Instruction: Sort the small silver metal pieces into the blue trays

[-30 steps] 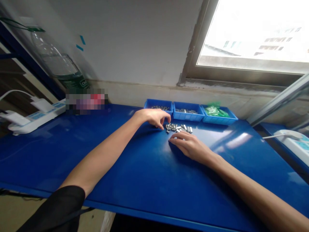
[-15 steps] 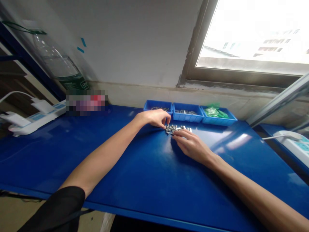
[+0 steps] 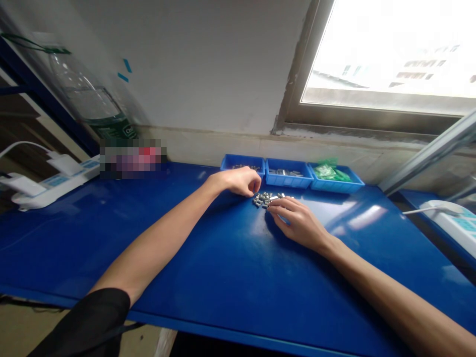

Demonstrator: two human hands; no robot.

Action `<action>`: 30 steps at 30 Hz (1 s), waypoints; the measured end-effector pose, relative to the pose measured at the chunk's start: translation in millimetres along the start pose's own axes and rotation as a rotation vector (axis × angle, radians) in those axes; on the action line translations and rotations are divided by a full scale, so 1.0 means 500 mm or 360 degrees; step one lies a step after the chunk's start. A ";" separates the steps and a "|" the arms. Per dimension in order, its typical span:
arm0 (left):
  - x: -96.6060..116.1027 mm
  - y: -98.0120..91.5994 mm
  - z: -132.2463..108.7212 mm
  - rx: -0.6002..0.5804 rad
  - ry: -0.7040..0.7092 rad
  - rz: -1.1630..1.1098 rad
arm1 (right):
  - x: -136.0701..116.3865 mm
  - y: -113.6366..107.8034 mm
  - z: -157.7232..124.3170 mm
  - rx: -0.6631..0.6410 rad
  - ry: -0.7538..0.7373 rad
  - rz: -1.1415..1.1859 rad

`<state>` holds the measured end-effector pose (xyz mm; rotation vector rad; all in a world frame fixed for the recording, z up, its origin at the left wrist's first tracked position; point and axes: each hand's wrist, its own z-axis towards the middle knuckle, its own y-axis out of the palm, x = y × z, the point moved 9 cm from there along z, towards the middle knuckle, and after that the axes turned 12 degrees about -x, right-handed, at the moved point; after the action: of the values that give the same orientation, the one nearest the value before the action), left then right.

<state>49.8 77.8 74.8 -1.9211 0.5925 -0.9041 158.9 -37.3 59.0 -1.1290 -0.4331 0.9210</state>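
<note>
Metal parts between both hands

Small silvery metal pieces, seemingly short cylinders and bars, lie loosely clustered on the blue tabletop.

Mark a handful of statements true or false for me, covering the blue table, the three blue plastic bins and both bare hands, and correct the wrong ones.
1. Three blue rectangular plastic bins stand side by side. True.
2. The green plastic bags are in the leftmost bin. False: they are in the rightmost bin.
3. A pile of small silvery metal pieces lies on the blue table. True.
4. The bare left hand is inside the middle bin. False: it is by the pile's left side.
5. The bare right hand partly covers the pile from view. True.
</note>
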 end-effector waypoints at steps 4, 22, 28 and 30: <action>-0.002 -0.008 -0.005 0.0021 -0.0001 -0.0043 | 0.005 -0.004 -0.002 0.0042 0.0015 0.0053; -0.037 -0.121 -0.059 0.1081 -0.0064 -0.0390 | 0.027 0.008 0.000 -0.0029 0.0136 -0.0001; 0.024 -0.086 -0.037 0.0553 0.0174 -0.0259 | 0.034 0.009 -0.001 -0.0027 0.0171 0.0004; 0.041 -0.052 -0.024 0.0259 0.0211 -0.0171 | 0.034 0.008 0.000 -0.0028 0.0181 0.0004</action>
<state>54.1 69.2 109.0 -1.7698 0.4806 -1.1202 167.2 -23.3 53.1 -1.1915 -0.3475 0.8519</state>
